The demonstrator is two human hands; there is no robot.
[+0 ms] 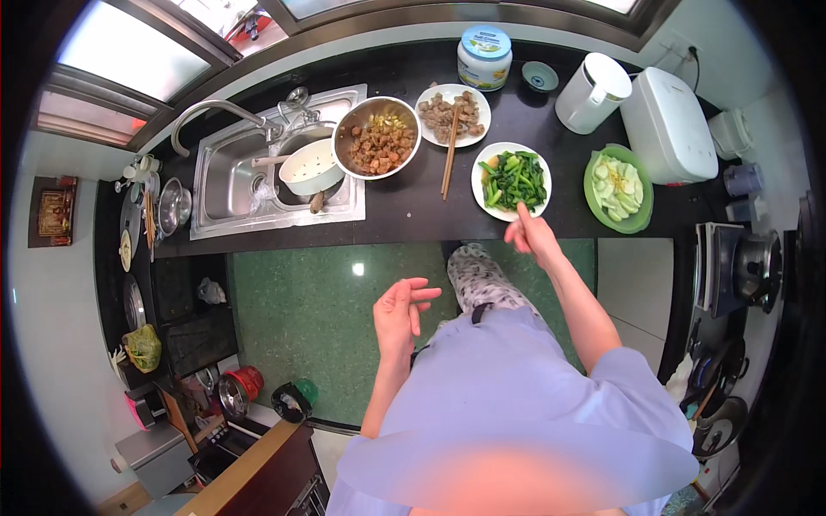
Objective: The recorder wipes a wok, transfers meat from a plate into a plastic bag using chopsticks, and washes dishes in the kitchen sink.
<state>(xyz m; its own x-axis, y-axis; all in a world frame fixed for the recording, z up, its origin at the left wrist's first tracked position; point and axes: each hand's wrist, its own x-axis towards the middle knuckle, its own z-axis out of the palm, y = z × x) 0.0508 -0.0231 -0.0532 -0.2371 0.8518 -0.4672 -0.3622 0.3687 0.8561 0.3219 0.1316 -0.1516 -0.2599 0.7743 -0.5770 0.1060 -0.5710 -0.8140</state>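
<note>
My right hand (534,237) is at the counter's front edge, with one digit overlapping the near rim of a white plate (479,187) in this view. Whether it touches the plate is unclear. The other fingers are bent and hold nothing visible. Cooked leafy greens (515,179) lie on that plate. My left hand (400,311) hangs over the floor in front of my body, fingers apart and free of any object. Behind the greens, a second white plate (474,143) bears chunks of meat (452,115), with wooden chopsticks (450,161) resting across its near rim.
A steel bowl of diced meat (377,148) stands beside the double sink (226,174), which holds a white pan (313,169). On the right are a green bowl (639,216) of sliced pale vegetable, a white kettle (581,97) and a large white appliance (671,126). A plastic jar (484,64) stands behind.
</note>
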